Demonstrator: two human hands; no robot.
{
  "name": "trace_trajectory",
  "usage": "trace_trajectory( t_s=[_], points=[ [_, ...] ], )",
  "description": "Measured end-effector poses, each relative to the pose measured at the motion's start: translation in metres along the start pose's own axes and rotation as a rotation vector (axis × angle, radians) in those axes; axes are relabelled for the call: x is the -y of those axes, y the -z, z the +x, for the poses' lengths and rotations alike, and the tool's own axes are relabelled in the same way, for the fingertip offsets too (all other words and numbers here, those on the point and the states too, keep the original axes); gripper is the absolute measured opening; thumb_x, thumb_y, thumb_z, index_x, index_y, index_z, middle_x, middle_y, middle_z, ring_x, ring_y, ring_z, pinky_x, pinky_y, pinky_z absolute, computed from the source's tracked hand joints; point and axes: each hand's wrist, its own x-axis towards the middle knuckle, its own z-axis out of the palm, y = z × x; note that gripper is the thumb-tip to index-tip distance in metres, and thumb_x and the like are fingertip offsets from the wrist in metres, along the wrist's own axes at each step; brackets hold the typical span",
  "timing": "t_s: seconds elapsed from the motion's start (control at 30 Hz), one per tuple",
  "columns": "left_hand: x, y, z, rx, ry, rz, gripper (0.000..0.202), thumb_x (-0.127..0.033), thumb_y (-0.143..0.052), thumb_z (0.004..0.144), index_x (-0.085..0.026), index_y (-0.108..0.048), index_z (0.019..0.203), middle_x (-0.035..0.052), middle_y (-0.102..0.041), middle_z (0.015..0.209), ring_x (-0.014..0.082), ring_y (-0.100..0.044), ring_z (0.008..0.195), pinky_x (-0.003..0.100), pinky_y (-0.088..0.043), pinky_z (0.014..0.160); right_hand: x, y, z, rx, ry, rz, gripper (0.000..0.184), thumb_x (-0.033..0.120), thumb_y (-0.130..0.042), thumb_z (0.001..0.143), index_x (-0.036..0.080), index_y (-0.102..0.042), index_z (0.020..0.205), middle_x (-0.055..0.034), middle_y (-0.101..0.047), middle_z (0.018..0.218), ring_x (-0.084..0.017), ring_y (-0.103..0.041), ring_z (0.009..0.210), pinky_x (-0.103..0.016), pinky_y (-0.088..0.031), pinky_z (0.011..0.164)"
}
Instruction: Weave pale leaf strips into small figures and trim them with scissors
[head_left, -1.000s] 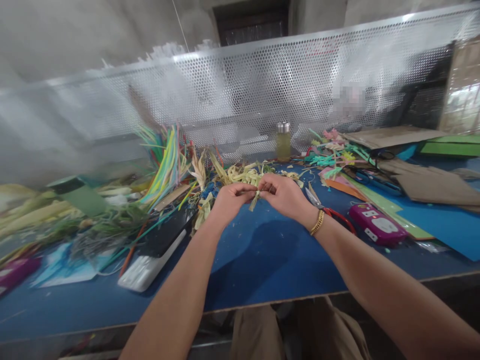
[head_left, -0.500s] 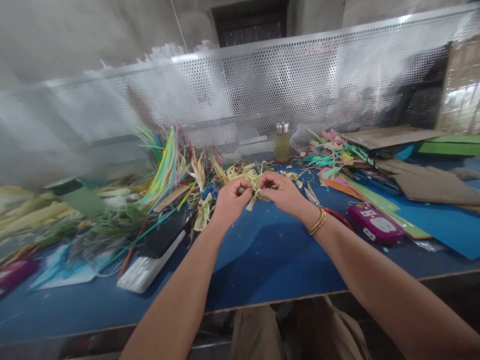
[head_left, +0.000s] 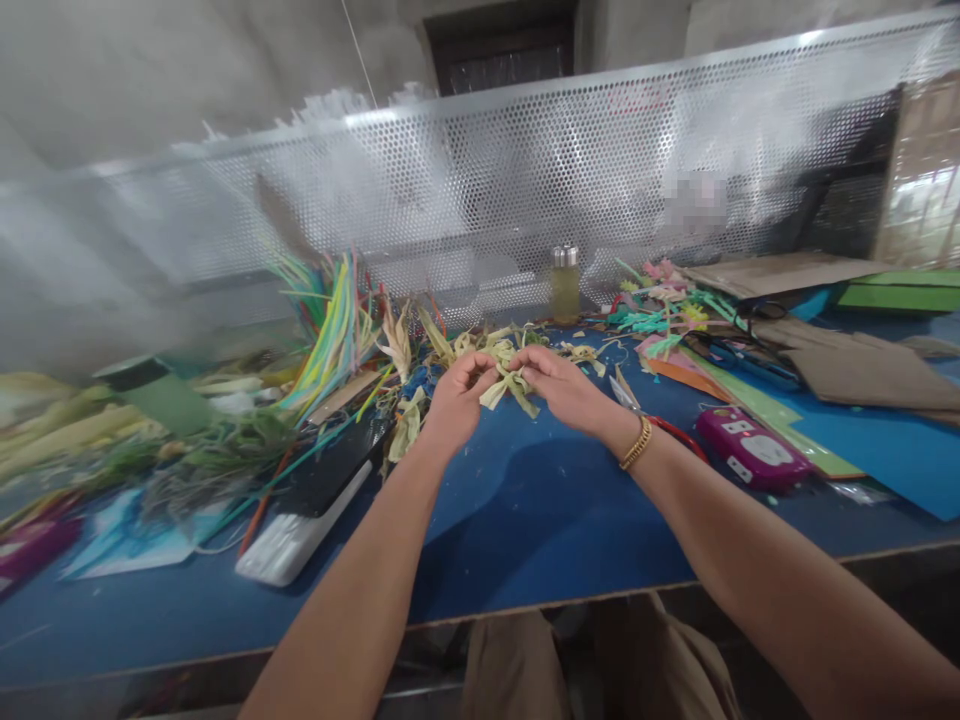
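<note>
Eight o'clock: long, flat black-and-white object on blue worktop. Clock centre: left hand pinches pale-green, ribbon-like leafy strips; right hand pinches same strips, fingertips close to left's. One o'clock: silver-capped clear bottle, yellowish inside. Three o'clock: red-handled metal scissors. Just past three: white-patched purple box.

held leafy piece: 1 | purple boxes: 2 | scissors: 1 | bottle: 1
</note>
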Motion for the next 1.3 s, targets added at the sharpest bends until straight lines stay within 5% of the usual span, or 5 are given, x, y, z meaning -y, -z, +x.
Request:
trace_trajectory(
  t_s=[0.3,0.87,1.13,1.3],
  points=[
    [0.004,0.000,-0.001,-0.065,0.008,-0.105,0.013,-0.032,-0.061,0.082,-0.019,-0.061,0.084,-0.0002,-0.059,0.080,0.0122,-0.052,0.072,0.025,-0.040,0.070,0.008,-0.002,-0.004,0.021,-0.028,0.102,0.015,0.028,-0.041,0.093,0.020,-0.053,0.097,0.0030,-0.044,0.071,-0.010,-0.038,0.059,-0.024,-0.032,0.056],
    [0.004,0.003,0.002,-0.258,0.084,-0.077,0.011,-0.030,-0.061,0.078,-0.019,-0.059,0.080,-0.0008,-0.059,0.074,0.0120,-0.052,0.068,0.025,-0.043,0.067,0.022,-0.003,-0.009,0.047,-0.216,0.203,0.024,0.039,-0.045,0.093,0.022,-0.042,0.076,0.0058,-0.030,0.059,-0.010,-0.028,0.051,-0.023,-0.029,0.050],
    [0.008,0.001,0.000,-0.057,0.242,-0.064,0.023,-0.036,-0.065,0.074,-0.020,-0.068,0.089,0.0042,-0.068,0.085,0.0188,-0.060,0.079,0.030,-0.045,0.070,0.018,-0.007,-0.006,-0.022,-0.363,0.462,0.024,0.043,-0.049,0.090,0.023,-0.043,0.078,0.0050,-0.035,0.061,-0.010,-0.032,0.050,-0.020,-0.030,0.044],
    [0.003,-0.005,-0.004,0.135,0.192,-0.070,0.023,-0.031,-0.068,0.071,-0.020,-0.073,0.090,0.0041,-0.072,0.093,0.0253,-0.060,0.099,0.036,-0.043,0.091,0.013,-0.017,-0.005,-0.150,-0.407,0.512,0.023,0.042,-0.047,0.091,0.023,-0.044,0.078,0.0049,-0.036,0.062,-0.010,-0.033,0.051,-0.020,-0.030,0.044]
  ],
)
